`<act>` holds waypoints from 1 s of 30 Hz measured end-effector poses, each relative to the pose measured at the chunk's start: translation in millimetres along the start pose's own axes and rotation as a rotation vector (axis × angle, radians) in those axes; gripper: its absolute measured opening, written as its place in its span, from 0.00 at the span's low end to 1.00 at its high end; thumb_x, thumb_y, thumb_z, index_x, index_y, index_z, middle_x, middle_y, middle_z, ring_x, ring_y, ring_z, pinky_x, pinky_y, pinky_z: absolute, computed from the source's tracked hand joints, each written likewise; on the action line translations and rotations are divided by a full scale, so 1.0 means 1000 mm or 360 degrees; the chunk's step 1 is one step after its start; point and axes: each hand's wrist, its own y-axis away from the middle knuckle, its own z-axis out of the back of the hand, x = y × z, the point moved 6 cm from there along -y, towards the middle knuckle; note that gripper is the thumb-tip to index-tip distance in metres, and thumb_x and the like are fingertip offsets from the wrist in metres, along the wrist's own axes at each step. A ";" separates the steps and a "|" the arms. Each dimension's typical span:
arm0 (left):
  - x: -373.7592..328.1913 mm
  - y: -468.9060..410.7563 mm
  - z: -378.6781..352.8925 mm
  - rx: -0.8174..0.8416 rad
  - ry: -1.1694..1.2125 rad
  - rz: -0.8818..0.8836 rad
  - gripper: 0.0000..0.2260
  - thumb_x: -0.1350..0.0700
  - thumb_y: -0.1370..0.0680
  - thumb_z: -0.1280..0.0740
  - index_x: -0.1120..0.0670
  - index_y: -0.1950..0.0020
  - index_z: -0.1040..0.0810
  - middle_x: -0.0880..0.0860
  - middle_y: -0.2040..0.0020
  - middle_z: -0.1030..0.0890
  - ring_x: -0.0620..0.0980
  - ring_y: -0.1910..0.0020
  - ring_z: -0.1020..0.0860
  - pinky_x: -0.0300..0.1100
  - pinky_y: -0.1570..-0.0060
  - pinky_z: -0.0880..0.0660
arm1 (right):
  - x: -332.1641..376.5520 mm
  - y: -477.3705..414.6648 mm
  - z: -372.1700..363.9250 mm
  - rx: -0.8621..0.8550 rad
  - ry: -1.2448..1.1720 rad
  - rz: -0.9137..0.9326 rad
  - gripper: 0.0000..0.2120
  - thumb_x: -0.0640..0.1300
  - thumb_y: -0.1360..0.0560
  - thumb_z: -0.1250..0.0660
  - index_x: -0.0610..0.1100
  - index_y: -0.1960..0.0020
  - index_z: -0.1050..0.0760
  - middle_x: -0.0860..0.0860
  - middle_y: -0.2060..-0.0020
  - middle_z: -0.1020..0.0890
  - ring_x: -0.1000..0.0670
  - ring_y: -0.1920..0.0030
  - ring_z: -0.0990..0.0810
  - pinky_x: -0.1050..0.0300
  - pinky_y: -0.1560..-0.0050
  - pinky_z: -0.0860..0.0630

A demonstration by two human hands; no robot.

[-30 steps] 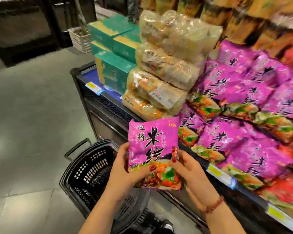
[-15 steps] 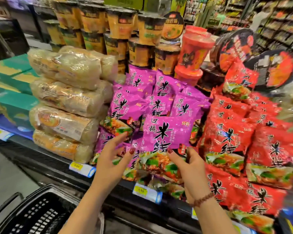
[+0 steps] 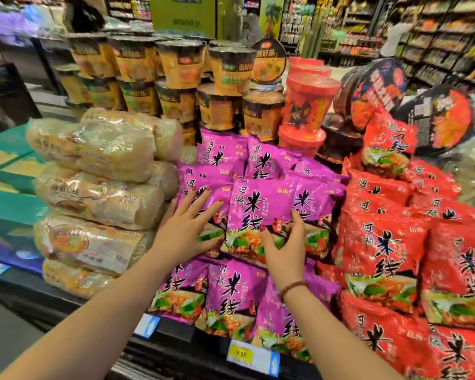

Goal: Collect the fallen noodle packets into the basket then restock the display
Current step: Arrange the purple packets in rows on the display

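Restock step in hand. Held: purple noodle pkt [image 3: 258,212], upright against purple stack [image 3: 235,292] on display, betw. clear bundles [image 3: 99,198] and red pkts [image 3: 381,256]. R hand [image 3: 283,248] pinching pkt's lower right, thumb on front. L hand [image 3: 187,229] flat on neighbouring pkts, fingers spread. No basket in view. Next, prob.: seat pkt in row, release w/o toppling stack.

- Near side, over the shelf edge [image 3: 192,335], is open; both forearms reach in there
- Left, stacked clear-wrapped noodle bundles [image 3: 99,193] stand tight against the purple packets [image 3: 231,292]
- Right, red packets [image 3: 381,256] crowd against the purple pile
- Far, stacked noodle cups [image 3: 176,100] wall off the back
- The purple face between them is taken up by the left hand [image 3: 187,226] lying flat and the right hand [image 3: 283,248] gripping the front packet [image 3: 258,209]
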 end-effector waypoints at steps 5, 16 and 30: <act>0.007 -0.004 -0.011 -0.0062 0.0344 0.0000 0.39 0.44 0.28 0.26 0.41 0.23 0.43 0.48 0.21 0.54 0.49 0.23 0.59 0.48 0.29 0.57 | 0.011 0.004 -0.007 -0.0142 0.0752 0.0369 0.41 0.44 0.24 0.32 0.52 0.22 0.55 0.45 0.24 0.46 0.54 0.27 0.43 0.52 0.39 0.28; 0.010 0.008 -0.027 0.0006 0.0575 -0.0027 0.37 0.38 0.25 0.34 0.29 0.26 0.57 0.42 0.22 0.65 0.47 0.24 0.69 0.42 0.30 0.62 | -0.012 0.001 -0.053 0.0302 0.1935 0.0970 0.31 0.64 0.22 0.51 0.54 0.22 0.49 0.45 0.22 0.47 0.39 0.23 0.49 0.36 0.28 0.49; -0.033 0.031 -0.003 -0.0297 0.0288 -0.0033 0.35 0.31 0.28 0.40 0.39 0.23 0.42 0.50 0.20 0.48 0.56 0.21 0.54 0.62 0.26 0.54 | 0.062 -0.027 -0.020 0.0256 0.1186 0.1041 0.23 0.55 0.21 0.46 0.46 0.31 0.29 0.47 0.31 0.28 0.46 0.31 0.33 0.47 0.28 0.42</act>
